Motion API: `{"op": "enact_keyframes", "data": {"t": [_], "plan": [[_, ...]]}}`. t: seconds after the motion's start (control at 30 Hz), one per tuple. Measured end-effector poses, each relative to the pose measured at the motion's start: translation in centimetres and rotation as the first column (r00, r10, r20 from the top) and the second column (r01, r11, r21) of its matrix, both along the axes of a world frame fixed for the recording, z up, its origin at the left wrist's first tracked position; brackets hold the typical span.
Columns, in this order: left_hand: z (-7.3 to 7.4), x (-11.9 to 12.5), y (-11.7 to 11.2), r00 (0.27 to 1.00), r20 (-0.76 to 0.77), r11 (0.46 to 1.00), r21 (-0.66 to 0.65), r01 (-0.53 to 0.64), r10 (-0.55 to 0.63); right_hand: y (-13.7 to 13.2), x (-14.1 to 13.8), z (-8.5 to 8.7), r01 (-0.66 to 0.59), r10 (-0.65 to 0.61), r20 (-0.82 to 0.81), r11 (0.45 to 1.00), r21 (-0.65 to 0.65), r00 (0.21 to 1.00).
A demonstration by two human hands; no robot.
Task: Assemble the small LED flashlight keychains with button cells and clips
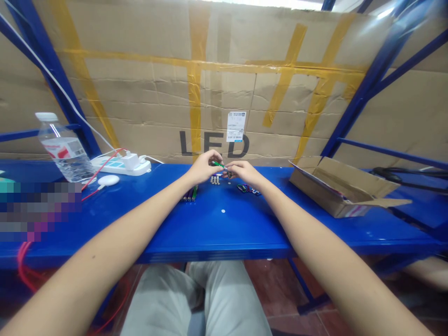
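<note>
A slim green tube is pinched in my left hand, above the blue table. My right hand meets its right end, fingers closed on a small dark clip-like piece; its exact kind is too small to tell. Just below the hands, several small silver pieces stand in a cluster. Several slim dark and green tubes lie side by side beneath my left wrist. Coloured carabiner clips are in a loose pile by my right wrist, partly hidden by it.
An open cardboard box stands at the right. On the left are a water bottle, a white power strip and a round white charger with a red cable. Large taped cardboard walls the back.
</note>
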State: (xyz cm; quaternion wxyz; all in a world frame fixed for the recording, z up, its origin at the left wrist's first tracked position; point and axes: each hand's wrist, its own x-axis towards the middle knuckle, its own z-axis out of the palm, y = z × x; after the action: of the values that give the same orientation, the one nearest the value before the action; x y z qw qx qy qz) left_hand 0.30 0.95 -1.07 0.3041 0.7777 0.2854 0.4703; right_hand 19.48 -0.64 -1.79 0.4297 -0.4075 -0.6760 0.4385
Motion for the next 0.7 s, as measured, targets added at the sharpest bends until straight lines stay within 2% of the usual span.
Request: {"op": "enact_keyframes", "data": {"t": [0.13, 0.3, 0.4, 0.5, 0.6, 0.7], "plan": [[0.4, 0.5, -1.1, 0.998, -0.006, 0.997, 0.038, 0.069, -0.069, -0.1, 0.0, -0.3, -0.137, 0.133, -0.108, 0.990, -0.031, 0.985], [-0.2, 1.1, -0.6, 0.989, 0.076, 0.992, -0.013, 0.129, -0.128, -0.8, -0.8, -0.5, -0.227, 0.191, -0.288, 0.969, -0.099, 0.939], [-0.6, 1.2, 0.2, 0.994, 0.101, 0.998, -0.036, 0.044, -0.040, -0.7, -1.0, -0.6, -0.205, 0.157, -0.312, 0.970, -0.128, 0.937], [-0.8, 1.1, 0.8, 0.990, 0.129, 0.991, -0.128, -0.048, 0.065, -0.6, -0.9, -0.5, -0.143, 0.090, -0.288, 0.976, -0.167, 0.953], [-0.7, 0.9, 1.0, 0.976, 0.200, 0.967, -0.253, -0.034, 0.086, -0.8, -0.9, -0.2, -0.148, 0.079, -0.321, 0.970, -0.195, 0.944], [-0.7, 0.8, 0.9, 0.965, 0.249, 0.955, -0.297, -0.006, 0.084, -1.2, -1.1, 0.1, -0.197, 0.110, -0.369, 0.958, -0.207, 0.923]]}}
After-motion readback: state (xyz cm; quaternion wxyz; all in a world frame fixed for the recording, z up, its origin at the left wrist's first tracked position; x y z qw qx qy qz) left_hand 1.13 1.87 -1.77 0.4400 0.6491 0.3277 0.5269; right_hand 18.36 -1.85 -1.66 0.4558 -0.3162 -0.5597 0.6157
